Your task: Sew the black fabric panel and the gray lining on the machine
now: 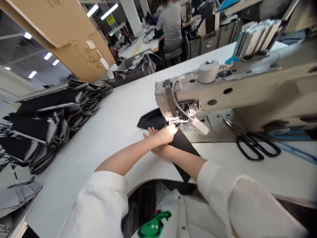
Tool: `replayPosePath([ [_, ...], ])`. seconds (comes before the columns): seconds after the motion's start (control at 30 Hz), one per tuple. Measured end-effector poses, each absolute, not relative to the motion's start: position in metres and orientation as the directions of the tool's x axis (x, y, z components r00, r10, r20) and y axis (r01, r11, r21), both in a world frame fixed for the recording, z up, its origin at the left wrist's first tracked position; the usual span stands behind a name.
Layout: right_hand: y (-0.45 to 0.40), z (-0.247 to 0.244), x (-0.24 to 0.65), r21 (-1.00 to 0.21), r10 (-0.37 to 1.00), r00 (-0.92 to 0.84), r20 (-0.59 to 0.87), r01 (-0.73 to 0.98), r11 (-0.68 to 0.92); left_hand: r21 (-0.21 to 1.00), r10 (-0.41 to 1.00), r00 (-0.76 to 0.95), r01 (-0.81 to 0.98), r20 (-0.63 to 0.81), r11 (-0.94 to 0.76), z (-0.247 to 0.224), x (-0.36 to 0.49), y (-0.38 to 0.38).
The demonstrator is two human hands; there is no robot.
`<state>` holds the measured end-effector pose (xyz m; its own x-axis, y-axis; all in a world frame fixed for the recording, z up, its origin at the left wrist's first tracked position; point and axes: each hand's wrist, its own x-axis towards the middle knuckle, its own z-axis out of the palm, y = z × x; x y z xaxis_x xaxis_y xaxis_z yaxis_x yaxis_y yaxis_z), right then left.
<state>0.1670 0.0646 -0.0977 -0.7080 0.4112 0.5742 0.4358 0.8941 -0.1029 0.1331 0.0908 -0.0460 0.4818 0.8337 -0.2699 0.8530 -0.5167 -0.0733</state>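
Observation:
A black fabric piece [183, 142] lies under the head of a sewing machine [198, 87], one end hanging past the table's near edge. My forearms cross, the left over the right. My left hand [169, 133] is closed, fingers curled at the fabric right beside the presser foot [176, 121]. My right hand [151, 132] reaches left beneath the left wrist, its visible fingers stretched out at the fabric's edge and the white table [116, 129]. The rest of that hand is hidden by my left forearm.
Black scissors [257, 143] lie right of the needle area. Stacks of black and grey fabric pieces [54, 122] line the table's left side. A cardboard box [81, 49] stands behind them. A person in grey [170, 28] sits farther back, near a grey crate [213, 39].

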Motion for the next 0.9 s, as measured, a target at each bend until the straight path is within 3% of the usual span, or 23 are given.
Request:
replayPosePath([
  [0.1, 0.035, -0.107, 0.205, -0.096, 0.294, -0.855, 0.427, 0.280, 0.955, -0.042, 0.728, 0.613, 0.756, -0.308, -0.654, -0.044, 0.120, 0.096],
  [0.2, 0.031, -0.103, 0.257, -0.047, 0.213, -0.924, 0.317, 0.209, 0.977, -0.144, 0.666, 0.657, 0.665, -0.354, -0.733, -0.036, 0.106, 0.100],
  [0.3, 0.040, -0.101, 0.282, -0.087, 0.345, -0.907, 0.242, 0.334, 0.939, -0.234, 0.665, 0.583, 0.644, -0.467, -0.729, -0.021, 0.100, 0.103],
  [0.47, 0.041, -0.107, 0.233, -0.212, 0.624, -0.753, 0.208, 0.588, 0.780, -0.143, 0.607, 0.374, 0.760, -0.702, -0.634, 0.005, 0.118, 0.109],
  [0.57, 0.037, -0.104, 0.199, -0.279, 0.749, -0.645, 0.151, 0.700, 0.658, -0.155, 0.592, 0.267, 0.811, -0.760, -0.564, 0.010, 0.131, 0.111],
  [0.73, 0.034, -0.105, 0.179, -0.414, 0.775, -0.625, 0.093, 0.684, 0.600, -0.061, 0.575, 0.237, 0.891, -0.783, -0.451, 0.002, 0.135, 0.111],
  [0.9, 0.015, -0.113, 0.164, -0.543, 0.706, -0.704, 0.077, 0.564, 0.622, 0.089, 0.582, 0.283, 0.937, -0.762, -0.339, -0.012, 0.135, 0.103],
])
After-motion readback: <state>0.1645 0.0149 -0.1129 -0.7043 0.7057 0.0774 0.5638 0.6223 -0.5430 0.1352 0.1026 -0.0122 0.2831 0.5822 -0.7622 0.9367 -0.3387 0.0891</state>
